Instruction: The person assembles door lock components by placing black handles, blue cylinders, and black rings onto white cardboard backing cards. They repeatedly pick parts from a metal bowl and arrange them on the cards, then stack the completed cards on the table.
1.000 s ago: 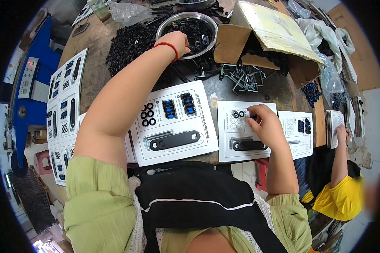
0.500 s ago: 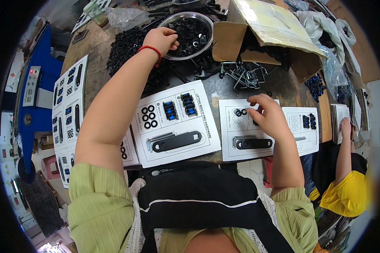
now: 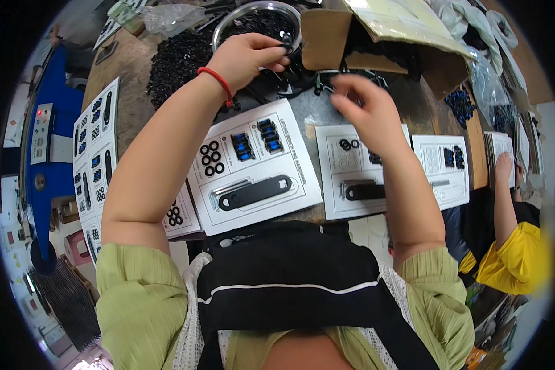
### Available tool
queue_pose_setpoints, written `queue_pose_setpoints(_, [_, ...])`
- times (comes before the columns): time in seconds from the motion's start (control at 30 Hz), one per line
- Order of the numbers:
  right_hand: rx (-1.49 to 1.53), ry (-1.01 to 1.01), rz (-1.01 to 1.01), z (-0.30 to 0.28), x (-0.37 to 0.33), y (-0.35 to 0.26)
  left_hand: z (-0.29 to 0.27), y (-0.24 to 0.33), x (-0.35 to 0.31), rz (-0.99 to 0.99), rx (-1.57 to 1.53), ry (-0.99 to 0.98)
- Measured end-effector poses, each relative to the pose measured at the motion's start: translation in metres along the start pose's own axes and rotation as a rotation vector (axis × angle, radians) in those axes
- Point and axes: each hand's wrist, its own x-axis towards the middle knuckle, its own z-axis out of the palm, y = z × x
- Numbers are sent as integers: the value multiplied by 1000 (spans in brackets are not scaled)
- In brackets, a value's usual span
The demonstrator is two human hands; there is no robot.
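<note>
My left hand [image 3: 248, 61], a red cord at its wrist, is raised at the near right side of a metal bowl [image 3: 219, 36] of small black parts. Its thumb and fingers pinch a small black piece, too small to make out. My right hand [image 3: 369, 111], slightly blurred, hovers with thumb and fingers apart and nothing visible between them. Below it lies a printed card [image 3: 336, 206] carrying two black rings [image 3: 349, 145], a black flat wrench [image 3: 364, 192] and bent metal rods; my forearm covers part. A fuller card [image 3: 259, 219] beside it bears several black rings [image 3: 211, 158], blue-and-black hardware and another black wrench [image 3: 254, 192].
Loose black parts [image 3: 176, 71] are heaped left of the bowl. An open cardboard box [image 3: 327, 40] stands at the back. More filled cards [image 3: 95, 160] lie left, another card [image 3: 441, 179] right. A co-worker's hand [image 3: 504, 166] rests on stacked cards at far right.
My left hand has moved right and nearer, out of the bowl, with a small black piece pinched. My right hand has lifted away from the card's rings, toward the back and left.
</note>
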Motion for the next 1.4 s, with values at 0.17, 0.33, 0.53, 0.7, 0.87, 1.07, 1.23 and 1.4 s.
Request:
queue_pose_setpoints(0.17, [107,55,16,4,14,-20,49,27,-31,148,119,-92])
queue_pose_setpoints(0.33, [-152,-103,153,-30,-21,6,71,18,-42,324,702,-148])
queue_pose_setpoints(0.53, [-786,-382,289,-28,-73,23,138,8,-40,93,1136,-547])
queue_pose_setpoints(0.7, [-813,-263,272,-20,-77,30,163,-9,-30,106,1189,-604])
queue_pose_setpoints(0.87, [-792,-146,274,-15,-67,40,150,-2,-26,132,1071,-505])
queue_pose_setpoints(1.07, [-843,-139,239,-5,-64,53,159,-13,-30,142,1107,-495])
queue_pose_setpoints(1.23, [-811,-172,290,-9,-62,46,159,-12,-29,109,1147,-499])
queue_pose_setpoints(1.4, [-819,-191,303,-5,-59,42,156,-13,-27,99,1188,-505])
